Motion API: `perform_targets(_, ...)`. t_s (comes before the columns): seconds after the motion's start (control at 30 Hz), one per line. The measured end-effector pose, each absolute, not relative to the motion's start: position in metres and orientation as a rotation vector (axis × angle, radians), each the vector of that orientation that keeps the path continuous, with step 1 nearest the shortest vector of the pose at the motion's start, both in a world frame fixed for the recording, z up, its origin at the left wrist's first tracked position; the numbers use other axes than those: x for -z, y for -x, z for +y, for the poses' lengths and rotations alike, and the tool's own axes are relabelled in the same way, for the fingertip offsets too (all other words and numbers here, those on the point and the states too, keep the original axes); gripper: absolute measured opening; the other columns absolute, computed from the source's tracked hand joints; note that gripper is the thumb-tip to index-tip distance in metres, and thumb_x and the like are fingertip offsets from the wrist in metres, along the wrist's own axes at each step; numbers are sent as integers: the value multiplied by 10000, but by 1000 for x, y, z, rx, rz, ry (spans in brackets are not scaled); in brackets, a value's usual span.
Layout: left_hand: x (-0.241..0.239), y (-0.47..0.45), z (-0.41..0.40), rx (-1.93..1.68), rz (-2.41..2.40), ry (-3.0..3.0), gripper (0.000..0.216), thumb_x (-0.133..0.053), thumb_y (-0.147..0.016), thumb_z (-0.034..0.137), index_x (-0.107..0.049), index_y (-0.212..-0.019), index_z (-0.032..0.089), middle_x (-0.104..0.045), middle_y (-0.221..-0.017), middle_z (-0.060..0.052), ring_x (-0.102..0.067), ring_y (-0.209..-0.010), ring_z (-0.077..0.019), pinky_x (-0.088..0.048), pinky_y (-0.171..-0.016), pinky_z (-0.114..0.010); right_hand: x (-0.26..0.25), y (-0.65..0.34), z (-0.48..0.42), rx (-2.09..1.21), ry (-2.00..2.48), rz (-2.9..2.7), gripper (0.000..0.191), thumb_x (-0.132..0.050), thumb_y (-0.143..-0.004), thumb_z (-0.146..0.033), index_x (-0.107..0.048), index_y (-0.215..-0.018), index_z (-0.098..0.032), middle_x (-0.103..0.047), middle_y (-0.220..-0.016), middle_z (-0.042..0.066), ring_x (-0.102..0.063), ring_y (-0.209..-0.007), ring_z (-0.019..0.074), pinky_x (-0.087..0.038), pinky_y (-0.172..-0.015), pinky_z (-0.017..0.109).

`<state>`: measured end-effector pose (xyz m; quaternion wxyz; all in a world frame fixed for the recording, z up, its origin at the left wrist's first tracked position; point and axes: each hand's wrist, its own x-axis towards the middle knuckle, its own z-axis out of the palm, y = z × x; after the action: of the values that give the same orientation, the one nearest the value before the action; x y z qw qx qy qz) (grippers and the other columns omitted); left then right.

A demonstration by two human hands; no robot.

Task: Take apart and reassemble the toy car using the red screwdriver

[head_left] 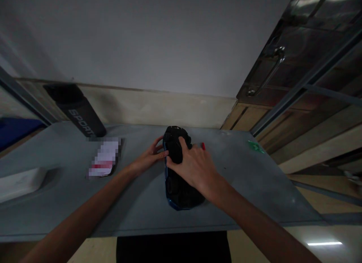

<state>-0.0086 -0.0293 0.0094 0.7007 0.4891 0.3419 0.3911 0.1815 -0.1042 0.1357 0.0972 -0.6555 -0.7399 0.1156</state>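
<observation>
A long black toy car [181,197] with blue along its edge lies on the grey table, its dark underside apparently facing up. My left hand [152,154] holds its left side, with the thumb by the near edge and fingers partly hidden behind it. From the right, my right hand [195,163] lies over it, index finger stretched along the top and thumb pressed on the middle. The other right fingers curl down its far side, partly out of sight. Just beyond those knuckles shows a small red piece [203,146].
A black bottle marked SPORTS [82,114] stands at the back left. Nearer are a phone-like item with a blurred screen [104,157] and a white object [22,183]. Green crumpled plastic [256,146] lies right on the grey table [240,202]; metal posts frame its sides.
</observation>
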Motion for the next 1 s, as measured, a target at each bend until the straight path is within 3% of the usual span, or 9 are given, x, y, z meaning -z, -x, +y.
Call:
perform_targets(0.1, -11, 8, -30, -866, 740, -1069, 967, -855, -856, 350, -325, -1664, 376, -546, -1619, -63, -496, -1496, -370, -507, -1129, -428, -133, -172, -106, -305, 1983, -2242, 681, -578, -978, -604, -559, -1446, -109, -738, -1145, 276, -709, -1102, 442, -554, -898, 545)
perform_targets(0.3, -13, 10, -30, -857, 739, -956, 928, -826, -873, 365, -349, -1669, 330, -612, -1559, -100, -555, -1448, -342, -501, -1132, -422, -133, -184, -102, -162, 1985, -2425, 699, -534, -1034, -641, -555, -1465, -92, -750, -1149, 260, -738, -1063, 402, -557, -887, 487)
perform_targets(0.4, -12, 10, -31, -842, 751, -1002, 948, -846, -852, 347, -355, -1662, 366, -557, -1611, -98, -562, -1438, -335, -505, -1124, -427, -123, -219, -84, -191, 1717, -2574, 476, -438, -1115, -436, -541, -1495, -168, -772, -1116, 184, -753, -987, 328, -539, -893, 450)
perform_targets(0.47, -12, 10, -31, -834, 794, -1053, 952, -851, -847, 327, -358, -1658, 384, -511, -1649, -91, -548, -1452, -343, -508, -1116, -437, -111, -247, -68, -425, 1469, -2555, 420, -394, -1107, -263, -537, -1501, -235, -765, -1034, 102, -737, -909, 248, -527, -847, 379)
perform_targets(0.53, -13, 11, -30, -823, 843, -1084, 948, -844, -850, 319, -357, -1661, 377, -490, -1665, -90, -529, -1467, -358, -507, -1113, -447, -97, -271, -51, -805, 1249, -2433, 407, -438, -1068, -248, -541, -1462, -251, -690, -813, 5, -675, -716, 188, -510, -716, 311)
perform_targets(0.6, -15, 12, -29, -802, 859, -1090, 941, -827, -858, 304, -350, -1668, 361, -466, -1684, -86, -509, -1484, -366, -503, -1113, -446, -84, -287, -39, -1002, 1129, -2234, 350, -489, -1042, -301, -556, -1381, -248, -620, -762, -34, -633, -675, 167, -499, -670, 287)
perform_targets(0.7, -16, 15, -28, -761, 840, -1076, 943, -802, -875, 288, -318, -1681, 361, -406, -1723, -77, -486, -1508, -363, -502, -1120, -447, -69, -303, -30, -946, 1141, -2132, 182, -556, -1010, -360, -644, -1112, -237, -637, -805, -13, -612, -709, 164, -485, -678, 290)
perform_targets(0.8, -15, 17, -27, -764, 829, -1065, 962, -822, -865, 310, -314, -1679, 388, -371, -1743, -69, -471, -1525, -358, -496, -1149, -459, -59, -316, -31, -883, 1177, -2298, 91, -639, -949, -294, -690, -914, -227, -677, -808, 1, -620, -721, 167, -466, -687, 295)
perform_targets(1.0, -18, 17, -28, -748, 836, -1072, 940, -827, -873, 341, -335, -1672, 406, -352, -1754, -42, -435, -1553, -371, -455, -1216, -499, -55, -330, -42, -822, 1287, -2524, 30, -759, -898, -202, -772, -898, -229, -744, -860, 10, -682, -798, 190, -450, -733, 305)
